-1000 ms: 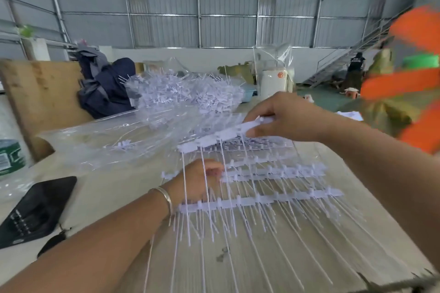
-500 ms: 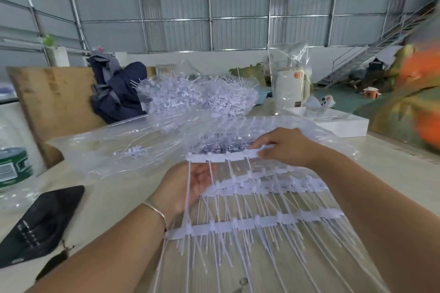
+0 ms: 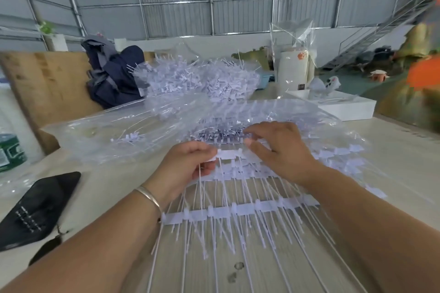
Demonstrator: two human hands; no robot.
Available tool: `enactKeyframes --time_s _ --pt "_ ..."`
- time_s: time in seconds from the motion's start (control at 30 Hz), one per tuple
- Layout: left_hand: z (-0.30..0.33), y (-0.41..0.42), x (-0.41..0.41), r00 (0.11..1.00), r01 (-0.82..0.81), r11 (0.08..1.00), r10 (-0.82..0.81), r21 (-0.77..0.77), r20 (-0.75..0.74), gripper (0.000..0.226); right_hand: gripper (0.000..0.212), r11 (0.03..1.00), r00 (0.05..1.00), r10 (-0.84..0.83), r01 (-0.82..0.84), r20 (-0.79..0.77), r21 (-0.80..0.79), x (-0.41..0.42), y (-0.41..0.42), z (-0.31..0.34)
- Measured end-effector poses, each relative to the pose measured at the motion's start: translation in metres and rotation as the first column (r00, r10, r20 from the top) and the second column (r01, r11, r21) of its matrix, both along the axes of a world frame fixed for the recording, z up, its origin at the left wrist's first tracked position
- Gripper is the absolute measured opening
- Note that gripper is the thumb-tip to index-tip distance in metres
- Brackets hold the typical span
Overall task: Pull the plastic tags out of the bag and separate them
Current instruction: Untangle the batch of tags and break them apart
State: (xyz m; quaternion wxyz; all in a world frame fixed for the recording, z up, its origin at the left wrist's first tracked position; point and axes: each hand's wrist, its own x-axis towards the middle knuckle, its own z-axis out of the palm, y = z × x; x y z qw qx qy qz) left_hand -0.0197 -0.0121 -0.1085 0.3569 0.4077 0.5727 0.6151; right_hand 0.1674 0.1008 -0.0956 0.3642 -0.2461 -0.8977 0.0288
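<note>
Now the left hand [image 3: 188,166] has risen to pinch the top tag strip [image 3: 228,154] with the right hand [image 3: 278,150] at frame centre, one separated strip [image 3: 238,211] lying lower.

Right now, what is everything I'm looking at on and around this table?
tag strips: several, white, fanned out on the table near the person
clear plastic bag: one, transparent, lying mid-table, more tags inside
loose tag pile: one heap, white, behind the bag
table: one, pale wood
black pouch: one, near left edge
dark jacket: one, navy, far left, against a wooden board
white box: one, far right
white canister: one, behind the box, wrapped in clear film
left hand: pinches the end of the top strip
right hand: pinches the same strip, fingers at the bag's mouth
</note>
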Motion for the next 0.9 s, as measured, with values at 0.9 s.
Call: enactKeyframes --time_s 0.9 --pt "0.002 -0.006 0.02 0.683 0.537 0.827 -0.543 0.167 0.489 0.045 0.066 0.609 0.879 0.345 -0.476 -0.328 -0.635 -0.01 -0.022 0.001"
